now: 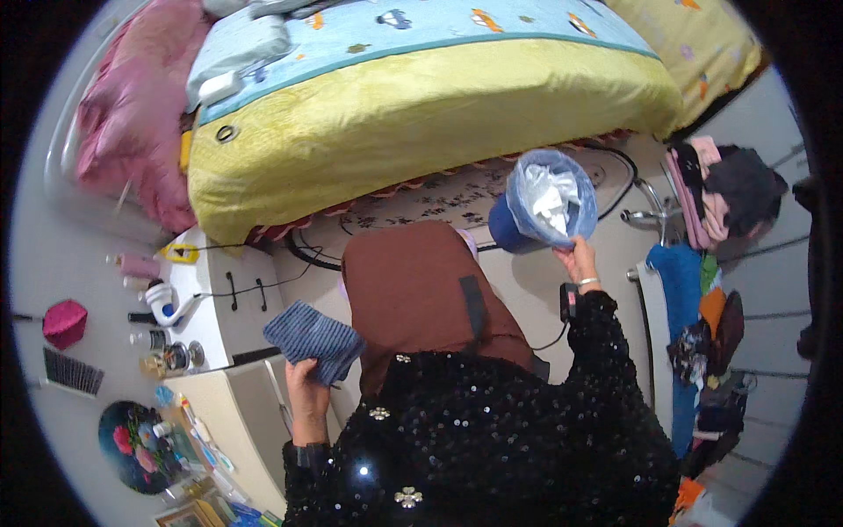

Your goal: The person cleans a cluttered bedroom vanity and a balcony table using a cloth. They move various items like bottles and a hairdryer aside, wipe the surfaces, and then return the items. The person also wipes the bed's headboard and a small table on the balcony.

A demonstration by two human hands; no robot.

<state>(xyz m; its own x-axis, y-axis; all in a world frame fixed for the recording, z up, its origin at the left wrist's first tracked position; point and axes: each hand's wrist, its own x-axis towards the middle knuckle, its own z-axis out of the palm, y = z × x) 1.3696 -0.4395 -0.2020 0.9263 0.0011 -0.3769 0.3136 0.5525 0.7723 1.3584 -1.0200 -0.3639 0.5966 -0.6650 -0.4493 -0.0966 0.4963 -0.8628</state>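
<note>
A folded blue-grey striped cloth [315, 339] is gripped in my left hand [308, 392], held out beside my lap. With my right hand [578, 263] I grasp the near rim of a blue waste bin [510, 224], which is tilted towards me. A translucent bag [585, 178] lines the bin and folds over its rim. Crumpled white paper or tissue [554, 197] lies inside. The bin's far side and base are partly hidden.
A bed with a yellow cover [421, 99] stands ahead. At the left are a white cabinet [244, 306] and a cream dresser [227, 408] bearing bottles. Folded clothes [705, 197] and a blue-draped surface [678, 296] stand at the right. A black cable [625, 165] runs along the floor.
</note>
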